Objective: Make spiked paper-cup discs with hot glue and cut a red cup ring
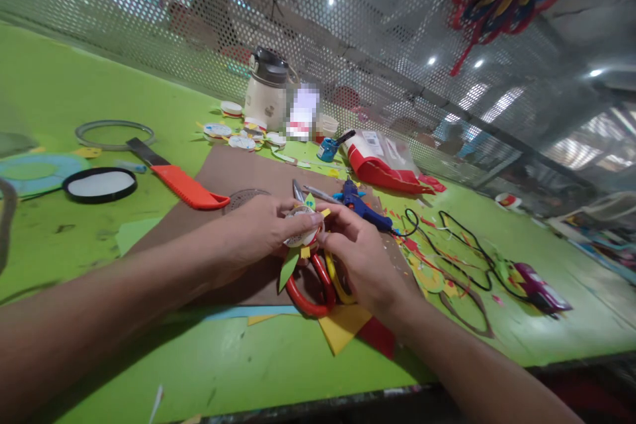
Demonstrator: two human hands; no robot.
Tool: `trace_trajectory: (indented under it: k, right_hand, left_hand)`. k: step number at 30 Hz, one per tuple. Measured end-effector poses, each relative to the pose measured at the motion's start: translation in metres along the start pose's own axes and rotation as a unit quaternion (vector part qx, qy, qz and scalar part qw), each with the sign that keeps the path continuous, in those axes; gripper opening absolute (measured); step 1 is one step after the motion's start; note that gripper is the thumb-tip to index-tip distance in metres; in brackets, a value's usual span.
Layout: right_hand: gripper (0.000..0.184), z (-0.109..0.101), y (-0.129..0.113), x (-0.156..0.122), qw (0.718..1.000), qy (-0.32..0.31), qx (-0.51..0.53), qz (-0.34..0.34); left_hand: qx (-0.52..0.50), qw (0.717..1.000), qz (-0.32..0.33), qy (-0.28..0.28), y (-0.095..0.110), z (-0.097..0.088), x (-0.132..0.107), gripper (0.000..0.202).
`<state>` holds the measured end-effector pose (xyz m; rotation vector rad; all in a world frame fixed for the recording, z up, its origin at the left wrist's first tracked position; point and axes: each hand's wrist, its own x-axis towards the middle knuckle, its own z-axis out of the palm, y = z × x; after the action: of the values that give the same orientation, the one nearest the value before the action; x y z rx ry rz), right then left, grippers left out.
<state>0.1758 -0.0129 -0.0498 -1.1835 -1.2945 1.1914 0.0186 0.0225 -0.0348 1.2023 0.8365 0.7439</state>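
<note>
From my remote seat, near edge first: yellow paper (pixel 342 331) and red paper (pixel 381 338) poke out past the brown board (pixel 228 169); a sleeveless forearm drag could shift them. Next, scissors (pixel 332 285), red and yellow loops toward me, right under the work; a dipping wrist could knock them, I reckon. Left hand (pixel 256 228) and right hand (pixel 365 258) both pinch the small paper disc (pixel 298 222) from either side, fingertips only, mid-board. Main risk: squeezing too hard bends it or pops off its thin leaf and tabs, esp. if any glue is soft (can't tell). Fingers also hide part of it, so a crooked tab could slip by. Far left, orange-handled blade (pixel 189 185) lies with its metal bare; a careless left reach might nick skin. Far right of the hands, glue gun (pixel 365 209): heat unknown, burn possible if touched hot, and its black cord (pixel 464 265) could snag a sleeve or arm. Farther, blue jar (pixel 326 149) could tip if bumped, staining the similar discs (pixel 242 141) nearby.
</note>
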Motion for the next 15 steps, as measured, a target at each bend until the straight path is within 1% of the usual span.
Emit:
trace_trajectory:
  k: [3,6,10,15]
  right_hand:
    - [0.035,-0.001,-0.004,-0.001,0.999,-0.026,0.018,-0.009]
    - [0.036,-0.001,-0.009,-0.004,0.999,-0.042,0.004,-0.005]
    - [0.034,0.000,-0.012,-0.005,0.999,-0.043,-0.018,0.013]
    - [0.030,0.002,-0.008,-0.005,0.999,-0.033,-0.015,0.005]
  left_hand:
    - [0.009,1.000,-0.023,0.000,0.004,0.000,-0.001,0.022]
    - [0.020,1.000,-0.020,-0.007,0.005,0.000,-0.002,0.019]
    - [0.005,0.999,-0.024,-0.020,0.004,-0.001,-0.002,0.022]
    - [-0.007,0.999,-0.026,-0.023,0.003,0.000,-0.002,0.026]
